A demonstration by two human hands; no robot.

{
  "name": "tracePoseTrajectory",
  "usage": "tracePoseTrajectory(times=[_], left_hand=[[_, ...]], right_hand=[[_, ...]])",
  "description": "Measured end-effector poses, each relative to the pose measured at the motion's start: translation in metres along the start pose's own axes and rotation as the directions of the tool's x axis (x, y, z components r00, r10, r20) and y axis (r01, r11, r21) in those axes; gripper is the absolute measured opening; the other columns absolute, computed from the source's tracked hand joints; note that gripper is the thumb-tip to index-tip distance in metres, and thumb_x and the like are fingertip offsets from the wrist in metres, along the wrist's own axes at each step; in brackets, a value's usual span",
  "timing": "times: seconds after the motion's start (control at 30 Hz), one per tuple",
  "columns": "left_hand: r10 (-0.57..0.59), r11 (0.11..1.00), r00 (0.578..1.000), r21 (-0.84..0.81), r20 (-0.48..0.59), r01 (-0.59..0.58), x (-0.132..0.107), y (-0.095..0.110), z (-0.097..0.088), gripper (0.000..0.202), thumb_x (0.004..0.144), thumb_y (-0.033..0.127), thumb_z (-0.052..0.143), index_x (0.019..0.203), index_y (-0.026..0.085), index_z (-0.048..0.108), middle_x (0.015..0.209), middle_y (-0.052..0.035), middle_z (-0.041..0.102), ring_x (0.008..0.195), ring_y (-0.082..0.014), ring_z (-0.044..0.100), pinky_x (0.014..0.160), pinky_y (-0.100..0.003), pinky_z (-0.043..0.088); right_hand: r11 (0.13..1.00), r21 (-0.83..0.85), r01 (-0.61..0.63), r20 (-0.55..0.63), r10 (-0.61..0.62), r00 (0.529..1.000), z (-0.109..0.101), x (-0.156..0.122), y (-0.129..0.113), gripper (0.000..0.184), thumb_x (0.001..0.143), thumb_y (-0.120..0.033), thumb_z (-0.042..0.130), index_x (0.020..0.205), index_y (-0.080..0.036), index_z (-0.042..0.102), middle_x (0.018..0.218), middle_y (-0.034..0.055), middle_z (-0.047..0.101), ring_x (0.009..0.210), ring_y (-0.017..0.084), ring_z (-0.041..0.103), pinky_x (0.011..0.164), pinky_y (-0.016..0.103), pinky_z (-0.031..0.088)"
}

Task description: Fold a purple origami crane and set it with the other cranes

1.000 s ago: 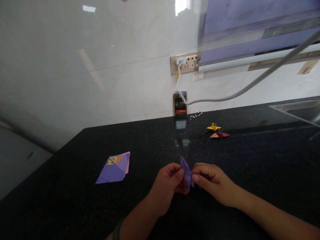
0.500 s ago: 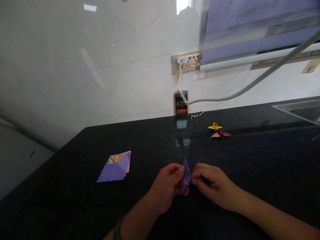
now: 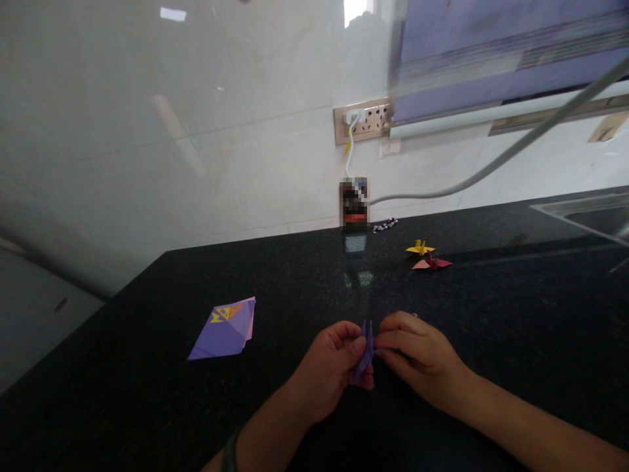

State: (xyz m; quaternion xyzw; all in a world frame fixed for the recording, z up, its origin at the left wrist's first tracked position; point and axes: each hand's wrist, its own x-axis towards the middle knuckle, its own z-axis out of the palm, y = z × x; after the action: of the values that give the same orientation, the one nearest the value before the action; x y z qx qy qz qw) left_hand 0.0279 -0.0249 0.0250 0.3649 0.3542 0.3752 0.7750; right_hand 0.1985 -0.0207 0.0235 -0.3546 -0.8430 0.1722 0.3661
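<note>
Purple origami paper, folded narrow with two points upward, sits between our hands above the dark countertop; our left hand clamps it between thumb and fingers, likely to steady its layers, while our right hand pinches its right edge, fingertips together. Well apart lie the paper stack at left and the yellow paper crane and red-and-pink paper crane at far right, probably to leave us elbow room. We cannot read the stack's yellow-and-orange print; no brand shows.
</note>
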Motion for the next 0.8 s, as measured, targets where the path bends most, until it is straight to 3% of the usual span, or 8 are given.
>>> tracePoseTrajectory(times=[0.23, 0.33, 0.4, 0.43, 0.47, 0.53, 0.63, 0.8], left_hand=[[0.039, 0.999, 0.999, -0.011, 0.010, -0.039, 0.002, 0.001, 0.000, 0.020, 0.072, 0.031, 0.058, 0.078, 0.014, 0.048, 0.055, 0.0015, 0.055, 0.045, -0.0084, 0.051, 0.050, -0.022, 0.041], [0.084, 0.996, 0.996, 0.006, -0.016, -0.084, 0.002, 0.002, -0.001, 0.022, 0.071, 0.033, 0.059, 0.078, 0.015, 0.048, 0.058, 0.0014, 0.056, 0.049, -0.0094, 0.052, 0.053, -0.025, 0.042], [0.124, 0.991, 0.991, 0.045, -0.040, -0.122, 0.001, 0.002, -0.001, 0.021, 0.072, 0.032, 0.059, 0.080, 0.016, 0.048, 0.064, 0.0002, 0.058, 0.056, -0.0108, 0.055, 0.059, -0.027, 0.043], [0.141, 0.988, 0.989, 0.071, -0.043, -0.138, 0.001, 0.002, -0.001, 0.021, 0.072, 0.032, 0.059, 0.080, 0.016, 0.049, 0.067, -0.0007, 0.059, 0.059, -0.0117, 0.056, 0.061, -0.029, 0.044], [0.156, 0.983, 0.987, 0.099, -0.041, -0.152, 0.001, 0.003, 0.000, 0.020, 0.071, 0.031, 0.059, 0.081, 0.015, 0.049, 0.071, -0.0016, 0.059, 0.063, -0.0126, 0.057, 0.063, -0.030, 0.044], [0.173, 0.976, 0.985, 0.139, -0.012, -0.170, 0.000, 0.003, 0.001, 0.019, 0.071, 0.028, 0.060, 0.080, 0.015, 0.050, 0.074, -0.0028, 0.060, 0.068, -0.0136, 0.057, 0.066, -0.030, 0.043], [0.168, 0.969, 0.985, 0.175, 0.038, -0.173, 0.000, 0.003, 0.002, 0.014, 0.072, 0.023, 0.058, 0.079, 0.014, 0.051, 0.075, -0.0027, 0.060, 0.070, -0.0125, 0.056, 0.067, -0.028, 0.042], [0.138, 0.952, 0.990, 0.270, 0.041, -0.144, 0.002, -0.001, 0.002, 0.013, 0.071, 0.021, 0.058, 0.078, 0.014, 0.050, 0.070, -0.0017, 0.059, 0.064, -0.0110, 0.054, 0.062, -0.025, 0.041]], right_hand=[[0.998, 0.023, -0.061, -0.054, 0.062, 0.997, -0.004, 0.001, 0.006, 0.014, 0.078, -0.017, 0.049, 0.083, -0.020, 0.062, 0.078, 0.0059, 0.057, 0.073, 0.016, 0.053, 0.064, 0.028, 0.043], [0.949, 0.180, -0.258, -0.126, 0.282, 0.951, -0.003, 0.005, 0.007, 0.010, 0.077, -0.023, 0.051, 0.081, -0.020, 0.060, 0.075, 0.0043, 0.057, 0.071, 0.016, 0.053, 0.063, 0.028, 0.042], [0.808, 0.379, -0.451, -0.109, 0.523, 0.845, -0.002, 0.007, 0.008, 0.015, 0.076, -0.032, 0.052, 0.078, -0.019, 0.059, 0.065, 0.0014, 0.055, 0.058, 0.014, 0.051, 0.053, 0.025, 0.041], [0.694, 0.487, -0.530, -0.031, 0.620, 0.784, 0.000, 0.007, 0.007, 0.021, 0.076, -0.038, 0.050, 0.076, -0.018, 0.058, 0.060, -0.0003, 0.052, 0.051, 0.012, 0.048, 0.046, 0.023, 0.038], [0.567, 0.577, -0.588, 0.086, 0.674, 0.734, 0.001, 0.008, 0.007, 0.028, 0.077, -0.042, 0.048, 0.074, -0.017, 0.058, 0.056, -0.0016, 0.050, 0.045, 0.010, 0.044, 0.040, 0.021, 0.034], [0.354, 0.677, -0.646, 0.318, 0.651, 0.690, 0.004, 0.008, 0.003, 0.037, 0.077, -0.048, 0.044, 0.067, -0.015, 0.056, 0.052, -0.0027, 0.047, 0.038, 0.006, 0.038, 0.035, 0.019, 0.028], [0.263, 0.735, -0.625, 0.393, 0.586, 0.709, 0.009, 0.007, -0.003, 0.034, 0.076, -0.044, 0.049, 0.062, -0.013, 0.053, 0.049, -0.0040, 0.046, 0.038, 0.004, 0.035, 0.036, 0.017, 0.027], [0.335, 0.715, -0.614, 0.348, 0.591, 0.728, 0.013, 0.005, -0.001, 0.025, 0.071, -0.039, 0.059, 0.073, -0.014, 0.056, 0.054, -0.0039, 0.049, 0.040, 0.005, 0.038, 0.038, 0.017, 0.029]])
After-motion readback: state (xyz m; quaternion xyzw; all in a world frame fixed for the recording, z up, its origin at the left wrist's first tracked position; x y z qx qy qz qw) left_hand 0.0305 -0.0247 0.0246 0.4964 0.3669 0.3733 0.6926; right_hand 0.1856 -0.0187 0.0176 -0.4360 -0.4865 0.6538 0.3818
